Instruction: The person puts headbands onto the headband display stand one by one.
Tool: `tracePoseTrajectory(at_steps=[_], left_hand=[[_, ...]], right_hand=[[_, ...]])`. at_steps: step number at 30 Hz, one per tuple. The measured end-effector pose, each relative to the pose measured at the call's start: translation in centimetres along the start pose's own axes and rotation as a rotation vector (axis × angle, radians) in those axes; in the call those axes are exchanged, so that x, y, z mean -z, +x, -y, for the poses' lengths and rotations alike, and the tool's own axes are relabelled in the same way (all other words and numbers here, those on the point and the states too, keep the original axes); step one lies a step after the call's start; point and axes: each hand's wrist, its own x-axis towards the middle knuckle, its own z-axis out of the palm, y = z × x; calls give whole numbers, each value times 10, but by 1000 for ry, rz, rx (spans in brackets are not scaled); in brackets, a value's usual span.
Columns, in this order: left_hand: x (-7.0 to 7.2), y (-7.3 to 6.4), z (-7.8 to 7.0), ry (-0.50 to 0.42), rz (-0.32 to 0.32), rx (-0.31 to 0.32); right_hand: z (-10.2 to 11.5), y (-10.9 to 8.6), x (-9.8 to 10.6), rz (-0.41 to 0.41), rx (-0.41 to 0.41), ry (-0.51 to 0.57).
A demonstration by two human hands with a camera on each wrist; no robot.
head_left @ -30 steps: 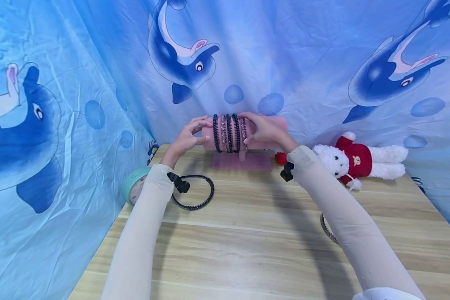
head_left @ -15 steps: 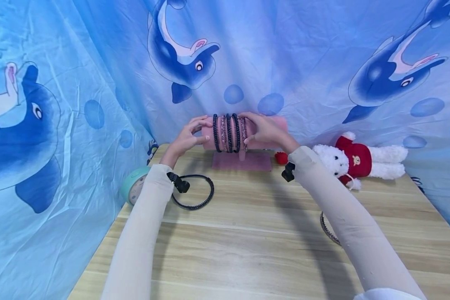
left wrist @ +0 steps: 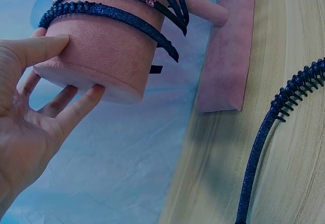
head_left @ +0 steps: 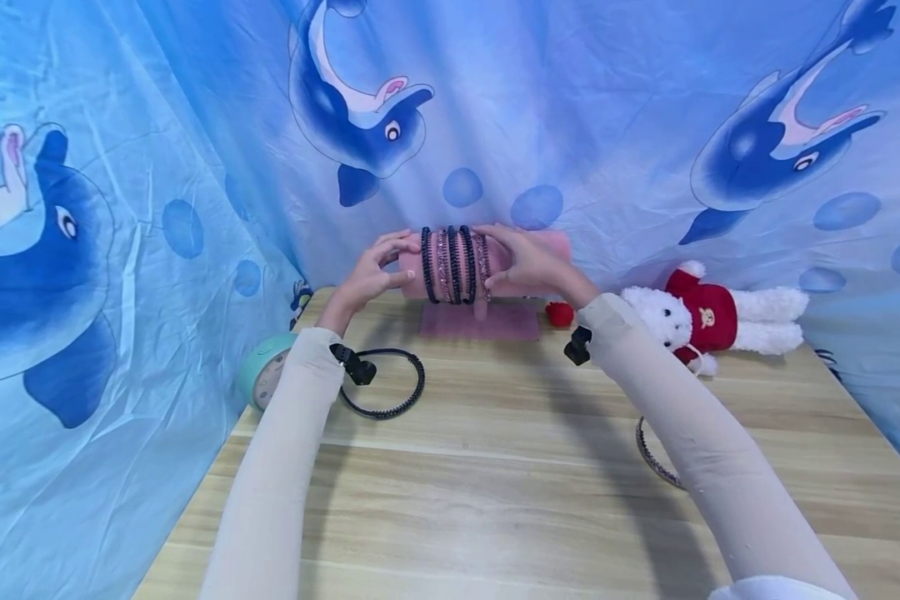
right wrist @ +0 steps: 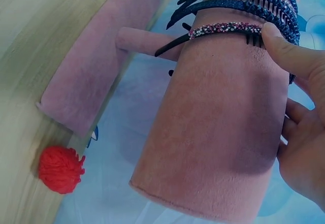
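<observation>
A pink cylindrical headband stand (head_left: 557, 245) on a flat base (head_left: 513, 322) stands at the back of the table. Several headbands (head_left: 452, 265), some dark blue and some glittery, sit side by side over its left half. My left hand (head_left: 369, 271) holds the left end of the cylinder, thumb on its side and fingers against the end and far side. At the rightmost glittery headband (right wrist: 226, 28), my right hand (head_left: 528, 258) has its thumb on the band. Its other fingers reach behind the cylinder, partly hidden.
A dark blue headband (head_left: 418, 383) lies on the table near a mint-green round object (head_left: 258, 367), partly behind the left sleeve. On the right are a red yarn ball (right wrist: 61, 169), a white plush toy in red (head_left: 708, 317), and another headband (head_left: 651, 457) partly under the right arm.
The head view has shifted very slightly, moving the scene a little left. Both hands keep their places at the stand and the headbands look unmoved on it.
</observation>
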Motion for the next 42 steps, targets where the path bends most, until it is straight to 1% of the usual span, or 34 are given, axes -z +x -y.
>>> tracePoseTrajectory(at_steps=[2,3,6,9,12,14,18,23,27,31,35,42], left_hand=[[0,-3,-9,-5,10,15],[0,-3,-9,-7,10,18],[0,-3,-11,-6,7,22],[0,-4,-11,-2,9,25],[0,-5,-11,-2,9,29],[-1,-5,-10,-5,7,33],[-1,-5,-8,-10,3,22],[-1,-6,-9,-3,9,16],[-1,-6,-11,7,10,12],[-1,-7,-12,5,6,20],[-1,-7,-12,-4,8,32],[-2,-5,-12,-6,17,44]], right_hand=[[1,-3,1,-3,4,8],[1,-4,1,-3,7,10],[1,-9,1,-11,31,8],[0,-17,0,-30,82,-29],[0,-28,-1,-47,127,-54],[-1,-37,-1,-40,146,-67],[-5,-56,-1,0,162,-85],[-8,-83,1,57,181,-117],[-15,-108,-1,124,184,-118],[-26,-134,-5,196,176,-94],[-36,-157,-6,269,146,-85],[-54,-191,0,387,108,-79]])
